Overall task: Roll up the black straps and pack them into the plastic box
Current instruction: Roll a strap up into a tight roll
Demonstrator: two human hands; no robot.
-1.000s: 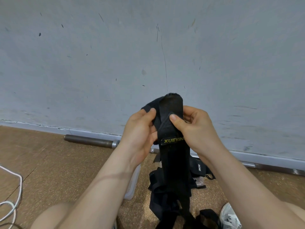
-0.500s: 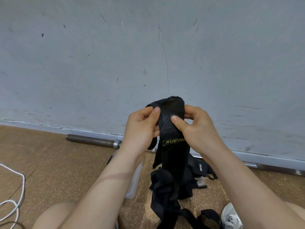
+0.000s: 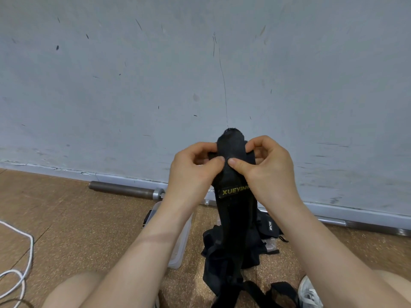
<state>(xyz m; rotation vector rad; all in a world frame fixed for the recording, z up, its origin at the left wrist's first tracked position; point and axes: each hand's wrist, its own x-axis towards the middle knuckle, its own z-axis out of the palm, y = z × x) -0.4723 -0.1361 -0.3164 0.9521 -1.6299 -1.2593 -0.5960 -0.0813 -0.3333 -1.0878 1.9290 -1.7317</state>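
The strap is wide, flat black webbing with a fuzzy rounded top end and a small black label printed in yellow letters reading "XUEYIN", with the rest cut off behind the right hand. One strap is up in the hands. There's a tangled pile of more black straps on the floor straight below the hands, and I can't tell how many are in it.

One clear plastic box sits under the left forearm, just beside that pile. Left hand and right hand are close together, both pinching the top of the strap, thumbs on the near face almost touching, fingers curled round behind. The fuzzy tip pokes up just above the fingers. The rest hangs down between the wrists to the pile.
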